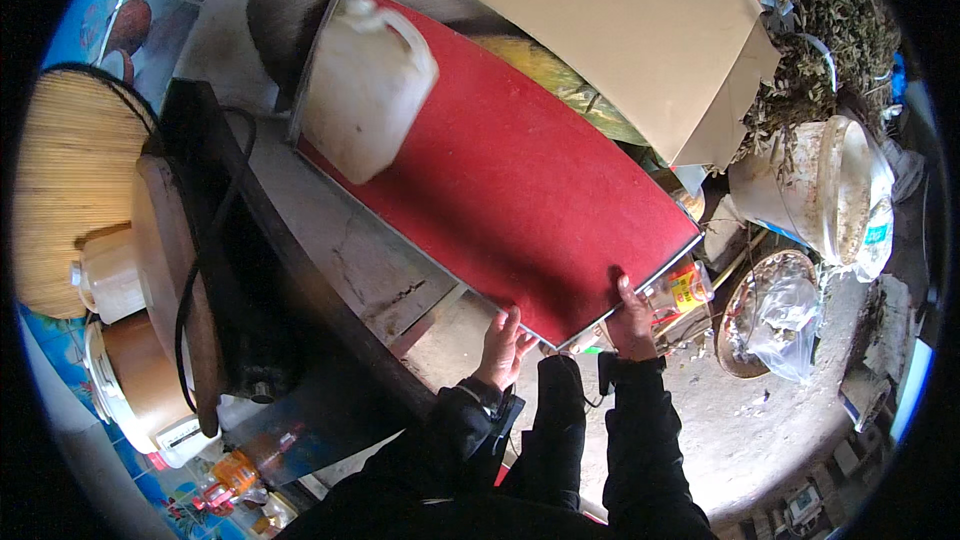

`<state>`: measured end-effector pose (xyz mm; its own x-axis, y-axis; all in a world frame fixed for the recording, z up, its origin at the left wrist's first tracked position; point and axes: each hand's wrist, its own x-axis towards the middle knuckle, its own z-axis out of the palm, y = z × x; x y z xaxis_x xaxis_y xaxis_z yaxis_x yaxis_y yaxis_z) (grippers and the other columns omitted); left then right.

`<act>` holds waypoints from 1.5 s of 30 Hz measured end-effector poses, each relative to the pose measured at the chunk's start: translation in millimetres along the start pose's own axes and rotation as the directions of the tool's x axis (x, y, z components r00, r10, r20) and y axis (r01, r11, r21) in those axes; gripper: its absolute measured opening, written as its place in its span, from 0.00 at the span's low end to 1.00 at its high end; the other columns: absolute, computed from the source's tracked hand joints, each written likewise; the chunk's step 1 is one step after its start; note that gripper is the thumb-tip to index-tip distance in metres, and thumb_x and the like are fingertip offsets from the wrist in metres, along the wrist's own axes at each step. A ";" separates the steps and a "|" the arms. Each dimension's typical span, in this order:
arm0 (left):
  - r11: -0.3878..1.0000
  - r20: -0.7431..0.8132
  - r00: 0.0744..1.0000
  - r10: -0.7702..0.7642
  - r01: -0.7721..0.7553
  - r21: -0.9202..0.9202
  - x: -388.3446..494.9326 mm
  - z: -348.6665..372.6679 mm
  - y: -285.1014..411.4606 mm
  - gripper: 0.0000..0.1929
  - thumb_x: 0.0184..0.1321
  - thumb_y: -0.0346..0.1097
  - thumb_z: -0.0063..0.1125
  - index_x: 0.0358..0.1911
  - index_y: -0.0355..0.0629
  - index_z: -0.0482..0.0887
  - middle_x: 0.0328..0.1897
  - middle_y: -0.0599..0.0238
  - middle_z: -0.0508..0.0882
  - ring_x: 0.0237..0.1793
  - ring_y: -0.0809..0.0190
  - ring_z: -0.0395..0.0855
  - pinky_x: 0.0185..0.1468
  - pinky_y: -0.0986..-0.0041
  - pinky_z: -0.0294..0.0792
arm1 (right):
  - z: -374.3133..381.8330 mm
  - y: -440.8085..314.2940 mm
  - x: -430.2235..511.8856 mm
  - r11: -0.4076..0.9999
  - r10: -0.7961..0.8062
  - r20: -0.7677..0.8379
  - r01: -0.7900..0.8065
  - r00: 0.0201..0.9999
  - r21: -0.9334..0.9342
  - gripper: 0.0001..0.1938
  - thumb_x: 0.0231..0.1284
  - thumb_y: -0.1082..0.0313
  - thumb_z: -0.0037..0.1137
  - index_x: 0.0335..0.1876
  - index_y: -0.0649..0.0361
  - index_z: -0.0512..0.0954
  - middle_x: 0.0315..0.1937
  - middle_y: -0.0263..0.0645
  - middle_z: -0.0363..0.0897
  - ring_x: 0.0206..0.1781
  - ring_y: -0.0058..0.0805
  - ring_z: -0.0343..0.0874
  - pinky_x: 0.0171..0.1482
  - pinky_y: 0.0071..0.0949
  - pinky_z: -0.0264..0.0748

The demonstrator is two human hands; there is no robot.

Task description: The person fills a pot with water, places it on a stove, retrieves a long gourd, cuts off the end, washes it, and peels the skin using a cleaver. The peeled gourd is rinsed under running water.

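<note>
A red flat panel with metal edging (517, 187) slants across the middle of the view, its nearest corner toward me. My left hand (504, 352) grips the panel's left edge near that corner, thumb uppermost. On the other side of the corner, my right hand (632, 320) holds the right edge, its thumb on the red face and its fingers hidden underneath. A whitish plastic jug with a handle (367, 97) lies over the far left end of the panel and looks slightly blurred.
Cardboard (600, 22) borders the panel's far side. To the right are a dirty white bucket (795, 187), a plastic bottle (682, 292) and a round basket (731, 337) with a clear bag. A dark counter edge (315, 292) and round wooden board (161, 240) lie left.
</note>
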<state>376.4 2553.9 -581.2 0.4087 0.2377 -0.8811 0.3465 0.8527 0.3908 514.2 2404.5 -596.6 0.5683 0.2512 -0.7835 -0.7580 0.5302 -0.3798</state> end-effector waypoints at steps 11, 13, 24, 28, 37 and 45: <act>0.993 0.142 0.990 -0.021 0.004 0.117 -47.0 0.1 -11.4 0.22 0.61 0.50 0.57 0.56 0.54 0.68 0.54 0.72 0.74 0.50 0.70 0.73 0.49 0.66 0.74 | 134.5 -60.4 -62.5 0.446 -0.564 0.475 0.733 0.676 -0.513 0.25 0.59 0.59 0.53 0.60 0.61 0.67 0.57 0.45 0.70 0.58 0.39 0.70 0.57 0.42 0.70; 0.977 0.027 0.998 -0.054 0.047 0.210 -50.1 -4.0 -12.3 0.19 0.62 0.45 0.56 0.54 0.48 0.72 0.51 0.67 0.78 0.48 0.65 0.77 0.50 0.65 0.75 | 194.4 -36.9 -46.6 -0.269 -0.484 0.673 0.637 0.559 -0.722 0.31 0.60 0.52 0.49 0.65 0.60 0.61 0.62 0.52 0.62 0.64 0.47 0.62 0.62 0.44 0.62; 0.988 0.083 0.996 -0.010 -0.003 0.154 -62.6 -13.0 8.6 0.12 0.64 0.46 0.54 0.42 0.48 0.70 0.38 0.71 0.75 0.40 0.69 0.75 0.43 0.75 0.72 | 212.5 -29.6 -43.0 0.782 -0.243 0.379 0.411 0.893 -0.468 0.22 0.57 0.56 0.59 0.52 0.62 0.72 0.38 0.35 0.76 0.40 0.26 0.74 0.45 0.28 0.72; 0.966 0.080 0.997 0.005 -0.025 0.257 -64.0 -14.7 14.0 0.14 0.63 0.47 0.55 0.43 0.47 0.71 0.41 0.69 0.75 0.40 0.70 0.75 0.44 0.70 0.74 | 101.5 -91.8 -106.9 0.855 -0.485 0.114 0.498 0.867 -0.144 0.13 0.63 0.67 0.51 0.52 0.59 0.73 0.34 0.26 0.73 0.33 0.14 0.69 0.32 0.16 0.66; 0.972 0.165 0.986 0.011 -0.050 0.230 -63.0 -17.0 7.2 0.13 0.63 0.44 0.56 0.45 0.50 0.73 0.44 0.72 0.77 0.42 0.69 0.77 0.42 0.71 0.75 | -115.8 -236.2 -73.9 0.059 -0.965 0.042 0.372 0.257 -0.926 0.16 0.60 0.60 0.59 0.46 0.63 0.74 0.30 0.32 0.74 0.33 0.19 0.70 0.34 0.21 0.69; 0.979 0.218 0.976 -0.013 -0.032 0.202 -95.9 17.9 13.4 0.11 0.66 0.38 0.50 0.48 0.41 0.73 0.44 0.66 0.79 0.37 0.67 0.78 0.43 0.68 0.77 | -74.6 -79.5 -57.2 0.934 -0.027 -0.021 0.018 0.999 -0.356 0.26 0.68 0.50 0.43 0.66 0.56 0.63 0.55 0.36 0.72 0.57 0.31 0.72 0.56 0.36 0.67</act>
<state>356.9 2534.2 -486.7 0.5782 0.1192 -0.8072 0.4968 0.7333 0.4642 518.1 2287.5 -558.3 0.5819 0.2198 -0.7830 -0.8120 0.2114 -0.5441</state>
